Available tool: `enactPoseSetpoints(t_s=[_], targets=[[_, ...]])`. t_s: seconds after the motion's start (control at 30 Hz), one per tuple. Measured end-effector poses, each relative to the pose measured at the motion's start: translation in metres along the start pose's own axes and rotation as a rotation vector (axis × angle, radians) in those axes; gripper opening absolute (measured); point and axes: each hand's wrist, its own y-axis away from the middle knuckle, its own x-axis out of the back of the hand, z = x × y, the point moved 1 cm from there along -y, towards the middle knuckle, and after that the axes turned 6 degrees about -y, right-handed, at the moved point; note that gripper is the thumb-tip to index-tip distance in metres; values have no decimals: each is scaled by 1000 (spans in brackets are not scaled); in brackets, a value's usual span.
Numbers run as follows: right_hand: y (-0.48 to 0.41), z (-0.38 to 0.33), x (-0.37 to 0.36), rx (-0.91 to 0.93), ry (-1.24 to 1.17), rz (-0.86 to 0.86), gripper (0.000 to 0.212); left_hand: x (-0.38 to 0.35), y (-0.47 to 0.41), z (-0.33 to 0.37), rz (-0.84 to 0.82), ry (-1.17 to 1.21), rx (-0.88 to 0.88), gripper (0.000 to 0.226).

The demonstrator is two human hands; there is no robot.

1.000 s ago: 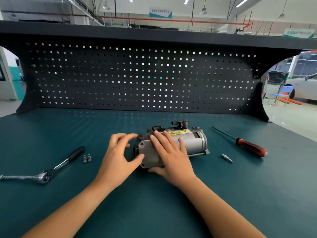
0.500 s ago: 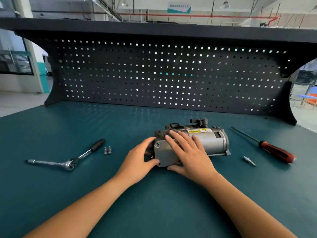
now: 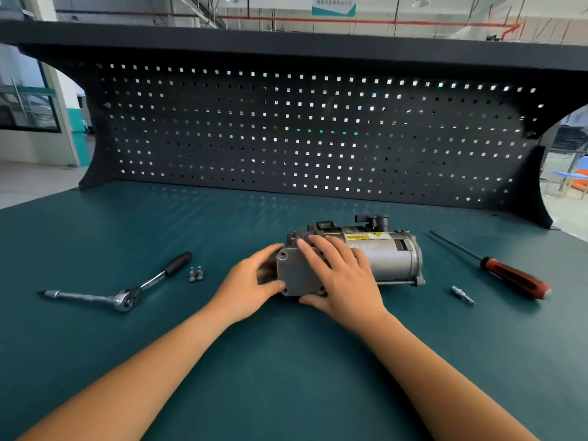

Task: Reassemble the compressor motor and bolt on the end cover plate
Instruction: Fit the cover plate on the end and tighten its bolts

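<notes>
The grey compressor motor [image 3: 391, 259] lies on its side on the green bench, with a yellow warning label on top. Its flat grey end cover plate [image 3: 294, 276] faces me at the motor's left end. My left hand [image 3: 246, 286] grips the plate's left edge, thumb on the lower front and fingers curled behind. My right hand [image 3: 345, 276] lies over the motor body, fingers spread on top and thumb under the plate's lower right corner. Two small bolts [image 3: 196, 273] stand left of the motor.
A ratchet wrench [image 3: 122, 292] with a black handle lies at the left. A red-handled screwdriver [image 3: 506, 275] and a small metal bit [image 3: 462, 295] lie at the right. A black pegboard [image 3: 302, 132] closes off the back of the bench.
My view has shifted left, so the motor sits further right in the frame. My left hand's fingers have dropped from the top of the plate to its left edge. The right hand stays on the motor.
</notes>
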Motion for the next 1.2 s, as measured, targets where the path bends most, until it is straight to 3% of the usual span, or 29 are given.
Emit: enactPoseSetpoints(t_s=[0.17,0.33,0.5,0.6,0.77,0.93,1.2], targets=[[1,1,-3,-3,-26,8,97,-2,1,-2,7,-10,-10,67],[2,3,-4,1,-55,29,93,27,5,-4,-36,-318,-40,64],[4,1,-7,-31,-106,43,92,88,10,-30,180,-558,310,36],[5,-1,-8,-40,-119,42,92,103,10,-42,267,-582,408,30],[5,-1,-9,-37,-124,45,91,92,7,-48,153,-700,433,29],[5,-1,-8,-17,-102,65,91,88,8,-51,266,-714,451,14],[5,-1,-6,-21,-115,34,89,82,6,-52,312,-711,424,7]])
